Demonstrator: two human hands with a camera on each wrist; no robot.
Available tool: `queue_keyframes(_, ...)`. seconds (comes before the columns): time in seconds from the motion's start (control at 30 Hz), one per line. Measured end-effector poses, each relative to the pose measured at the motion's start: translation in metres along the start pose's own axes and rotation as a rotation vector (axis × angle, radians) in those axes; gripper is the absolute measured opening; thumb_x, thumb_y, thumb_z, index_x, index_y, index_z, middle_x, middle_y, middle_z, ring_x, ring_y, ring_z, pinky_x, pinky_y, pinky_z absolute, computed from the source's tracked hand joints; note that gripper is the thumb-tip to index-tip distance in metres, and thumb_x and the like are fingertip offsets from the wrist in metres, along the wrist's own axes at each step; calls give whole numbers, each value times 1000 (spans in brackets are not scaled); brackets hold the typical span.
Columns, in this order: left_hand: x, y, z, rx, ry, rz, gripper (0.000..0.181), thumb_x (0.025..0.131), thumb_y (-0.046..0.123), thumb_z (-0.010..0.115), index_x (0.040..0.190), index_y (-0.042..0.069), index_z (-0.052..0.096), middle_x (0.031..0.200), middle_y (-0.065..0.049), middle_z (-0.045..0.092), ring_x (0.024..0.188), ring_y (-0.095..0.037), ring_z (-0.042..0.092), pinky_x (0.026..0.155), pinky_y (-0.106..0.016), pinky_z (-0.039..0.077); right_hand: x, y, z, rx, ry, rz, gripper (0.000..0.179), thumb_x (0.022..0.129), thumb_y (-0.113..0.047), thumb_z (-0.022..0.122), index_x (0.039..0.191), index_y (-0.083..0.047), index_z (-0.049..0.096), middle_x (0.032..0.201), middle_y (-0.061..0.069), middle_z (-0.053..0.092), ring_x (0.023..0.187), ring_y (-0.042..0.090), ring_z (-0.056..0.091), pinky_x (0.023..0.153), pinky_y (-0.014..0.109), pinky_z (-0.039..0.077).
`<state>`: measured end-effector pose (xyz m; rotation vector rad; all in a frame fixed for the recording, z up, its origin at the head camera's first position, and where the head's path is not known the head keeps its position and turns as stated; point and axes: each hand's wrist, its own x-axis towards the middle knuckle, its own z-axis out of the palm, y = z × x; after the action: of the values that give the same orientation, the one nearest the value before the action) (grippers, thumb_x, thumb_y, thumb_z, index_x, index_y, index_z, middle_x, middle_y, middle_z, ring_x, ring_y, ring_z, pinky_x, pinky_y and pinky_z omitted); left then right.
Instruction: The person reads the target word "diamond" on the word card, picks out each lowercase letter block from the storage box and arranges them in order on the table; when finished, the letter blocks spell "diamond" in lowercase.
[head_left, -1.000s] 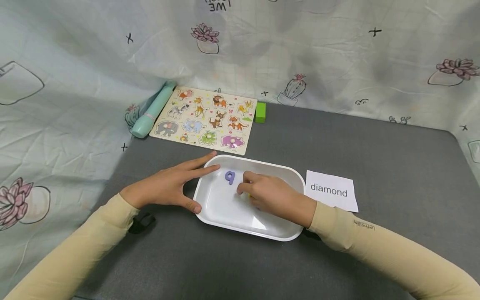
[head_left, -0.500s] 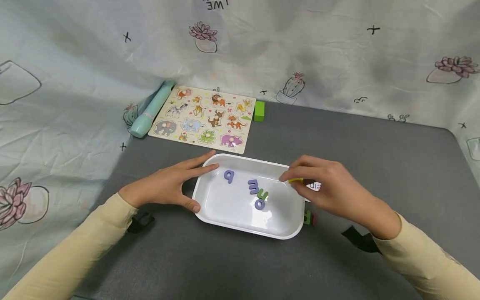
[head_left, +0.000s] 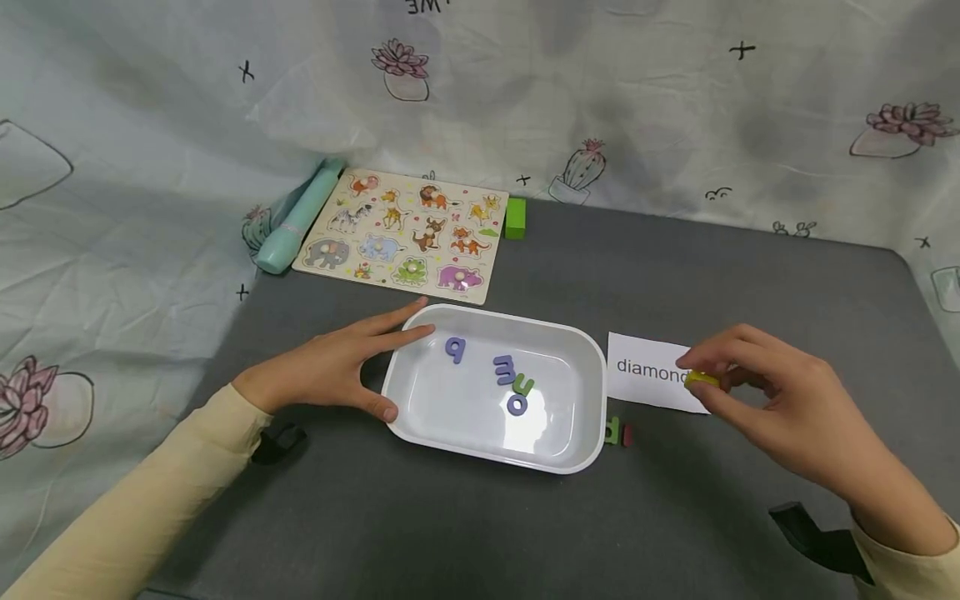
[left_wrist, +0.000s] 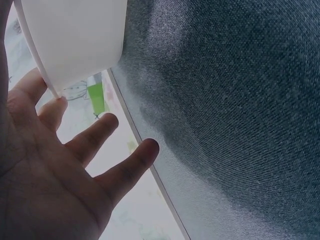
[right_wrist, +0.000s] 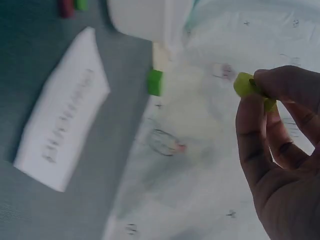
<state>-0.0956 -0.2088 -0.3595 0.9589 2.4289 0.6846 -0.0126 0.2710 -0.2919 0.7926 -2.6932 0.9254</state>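
My right hand [head_left: 787, 404] pinches a small yellow letter [head_left: 702, 379] between thumb and fingertips, raised near the right end of the white card [head_left: 648, 395] printed "diamond". Which letter it is cannot be told. In the right wrist view the yellow letter [right_wrist: 244, 85] sticks out past the fingertips. My left hand [head_left: 330, 367] rests at the left end of a white tray [head_left: 435, 408], fingers spread along its rim. Inside the tray lie a purple letter [head_left: 461, 348] like a q, a purple m [head_left: 505, 372], a green letter [head_left: 523, 386] and a purple o [head_left: 510, 400].
Just right of the tray, a green letter [head_left: 612, 432] and a red letter [head_left: 627, 435] lie on the grey table [head_left: 450, 533], partly hidden by its wall. Behind stand an animal puzzle board [head_left: 360, 271], a teal tube-shaped object [head_left: 300, 217] and a green block [head_left: 515, 218]. Patterned cloth [head_left: 660, 108] surrounds the table.
My right hand has come up out of the tray with the yellow letter and moved right, past the tray's edge to the card. My left hand has stayed at the tray's left end.
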Motion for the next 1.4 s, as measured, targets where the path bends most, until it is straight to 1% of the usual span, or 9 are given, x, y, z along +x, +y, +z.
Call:
queue_keyframes(0.2, 0, 0, 0, -3, 4, 0, 111, 71, 57, 87, 162, 32, 27, 169, 12, 0, 150, -32, 21, 108, -62, 35, -22, 12, 21, 38, -96, 60, 64, 76, 17, 79, 121, -27, 70, 113, -14, 63, 83, 0, 60, 72, 13, 50)
queue_keyframes(0.53, 1, -2, 1, -3, 6, 4, 111, 71, 58, 86, 162, 35, 27, 169, 14, -1, 151, -30, 20, 108, -62, 34, -47, 30, 60, 54, -71, 200, 41, 74, 7, 86, 104, -17, 73, 95, -7, 67, 78, 3, 65, 70, 14, 52)
queue_keyframes(0.7, 1, -2, 2, -2, 5, 5, 110, 72, 58, 87, 162, 35, 27, 169, 13, -1, 151, -31, 20, 108, -62, 34, -48, 33, 77, 27, -25, 145, 39, 69, 8, 89, 97, -14, 73, 90, -7, 69, 76, 4, 67, 69, 13, 51)
queue_keyframes(0.83, 1, -2, 2, -2, 6, 10, 111, 72, 57, 87, 162, 34, 27, 169, 13, -1, 151, -31, 19, 108, -62, 33, -47, 35, 87, -83, 15, 77, 39, 66, 3, 92, 96, -15, 74, 89, -9, 70, 77, 8, 66, 70, 17, 49)
queue_keyframes(0.93, 1, -2, 2, 1, 5, 12, 110, 72, 58, 86, 162, 34, 27, 169, 13, 0, 151, -30, 20, 109, -62, 33, -49, 37, 89, -148, 29, 75, 38, 65, -1, 92, 96, -16, 74, 88, -10, 70, 78, 11, 65, 73, 22, 46)
queue_keyframes(1.1, 3, -2, 2, 4, 9, 30, 109, 72, 60, 84, 162, 32, 29, 170, 10, 2, 150, -32, 21, 107, -63, 34, -55, 36, 84, -145, 5, 95, 43, 66, -4, 92, 103, -14, 74, 93, -8, 68, 78, 10, 62, 68, 19, 44)
queue_keyframes(1.2, 2, -2, 1, 1, 11, 31, 108, 72, 58, 85, 162, 31, 30, 170, 10, 2, 150, -33, 22, 106, -64, 35, -57, 37, 83, -118, -29, 59, 52, 62, 0, 93, 108, -13, 72, 97, -6, 66, 76, 8, 60, 64, 16, 43)
queue_keyframes(1.33, 1, -2, 0, 2, 4, 19, 110, 71, 58, 86, 162, 32, 29, 170, 11, 0, 150, -33, 21, 107, -63, 35, -56, 37, 87, -122, -61, -5, 58, 59, 6, 92, 109, -12, 70, 98, -5, 66, 75, 10, 62, 63, 22, 49)
queue_keyframes(1.4, 2, -3, 1, 4, 0, 18, 111, 71, 58, 86, 162, 33, 28, 169, 12, 0, 151, -31, 20, 107, -61, 35, -55, 37, 89, -127, -68, -9, 59, 57, 7, 92, 108, -12, 70, 97, -5, 66, 75, 10, 62, 62, 26, 51)
